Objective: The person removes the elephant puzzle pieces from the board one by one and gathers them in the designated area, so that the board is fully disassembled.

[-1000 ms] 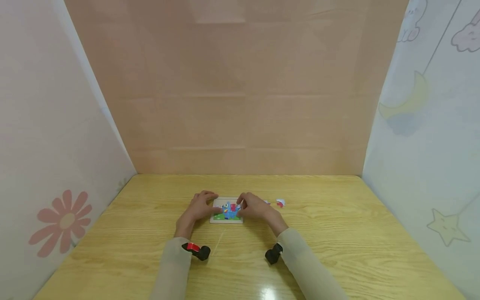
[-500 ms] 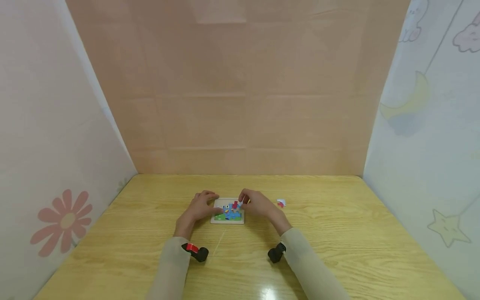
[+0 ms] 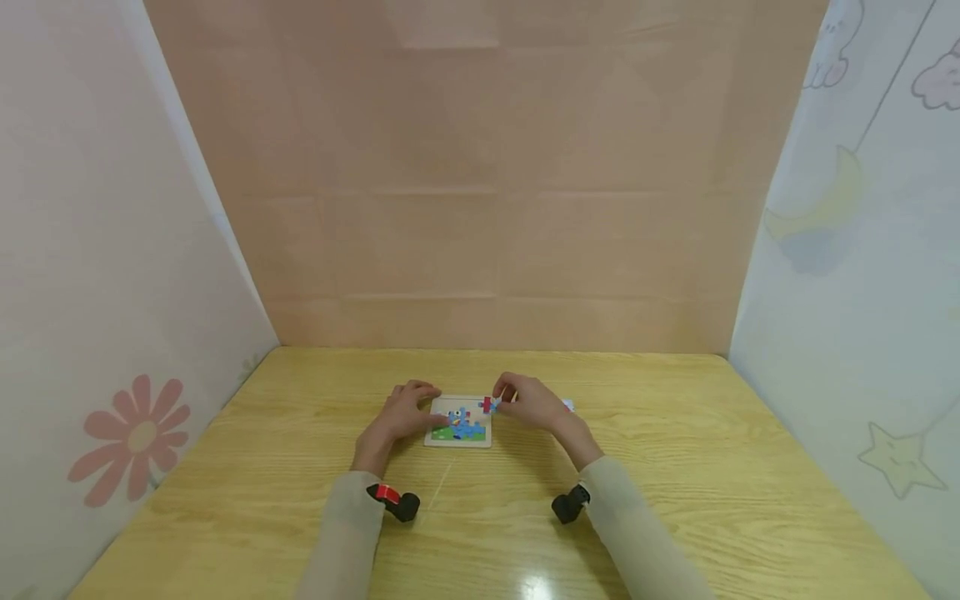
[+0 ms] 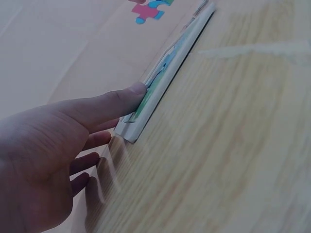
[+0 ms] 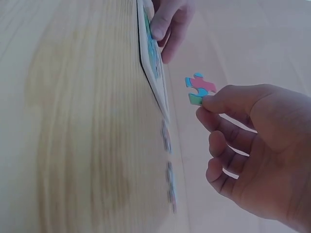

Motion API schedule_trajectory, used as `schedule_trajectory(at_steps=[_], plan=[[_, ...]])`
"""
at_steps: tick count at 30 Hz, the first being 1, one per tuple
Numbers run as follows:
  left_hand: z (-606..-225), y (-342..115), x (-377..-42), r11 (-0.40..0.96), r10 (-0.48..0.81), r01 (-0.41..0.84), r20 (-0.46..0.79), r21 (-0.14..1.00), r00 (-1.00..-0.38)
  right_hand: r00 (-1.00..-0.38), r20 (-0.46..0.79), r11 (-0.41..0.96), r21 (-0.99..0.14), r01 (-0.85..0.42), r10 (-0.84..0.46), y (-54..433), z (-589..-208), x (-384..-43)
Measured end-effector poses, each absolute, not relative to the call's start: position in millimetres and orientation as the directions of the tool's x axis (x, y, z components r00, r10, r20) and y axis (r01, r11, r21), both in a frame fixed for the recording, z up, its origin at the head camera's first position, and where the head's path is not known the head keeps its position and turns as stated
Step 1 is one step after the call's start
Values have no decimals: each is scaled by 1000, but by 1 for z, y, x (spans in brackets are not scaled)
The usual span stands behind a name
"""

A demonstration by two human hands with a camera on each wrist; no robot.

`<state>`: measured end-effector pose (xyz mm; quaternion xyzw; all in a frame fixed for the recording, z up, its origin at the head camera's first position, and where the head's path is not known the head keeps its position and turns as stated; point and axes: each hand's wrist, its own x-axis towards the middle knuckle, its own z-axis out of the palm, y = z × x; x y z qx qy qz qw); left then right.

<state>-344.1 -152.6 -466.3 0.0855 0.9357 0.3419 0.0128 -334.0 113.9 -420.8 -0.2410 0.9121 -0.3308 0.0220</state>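
A small jigsaw puzzle board (image 3: 459, 444) with a pale frame lies on the table, part of its blue-and-green picture filled with pieces and its upper right bare. My left hand (image 3: 401, 414) holds the board at its left side, thumb on the picture and fingers around the far left edge. Above the board's right edge, my right hand (image 3: 531, 403) pinches a red-and-blue jigsaw piece (image 5: 206, 86) between thumb and index finger. A green-and-blue part (image 5: 195, 100) shows beside the thumb, joined to the red one. The other right fingers are loosely curled.
Loose jigsaw pieces (image 5: 171, 187) lie flat on the wooden table (image 3: 480, 533) to the right of the board. In the head view my right hand mostly hides them. A brown backdrop (image 3: 487, 208) rises behind the table, with pale printed walls at both sides.
My right hand has lifted the red-and-blue piece off the board and drawn it right and slightly away, uncovering the board's upper right. The left hand keeps its hold.
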Motion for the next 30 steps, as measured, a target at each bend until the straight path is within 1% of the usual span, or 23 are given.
schedule_trajectory(at_steps=[4,15,22,30], plan=[[-466,-153,-344,754,173,150,27,639,-985,-889,103,679,-607,-412,-447,125,-419,-333],[-464,-153,-343,755,182,165,39,635,-983,-865,115,650,-614,-448,-488,163,-416,-335],[-464,-153,-341,756,181,169,47,633,-982,-862,86,636,-640,-432,-500,177,-416,-337],[-464,-153,-341,751,187,176,51,636,-981,-863,67,648,-631,-426,-501,192,-415,-338]])
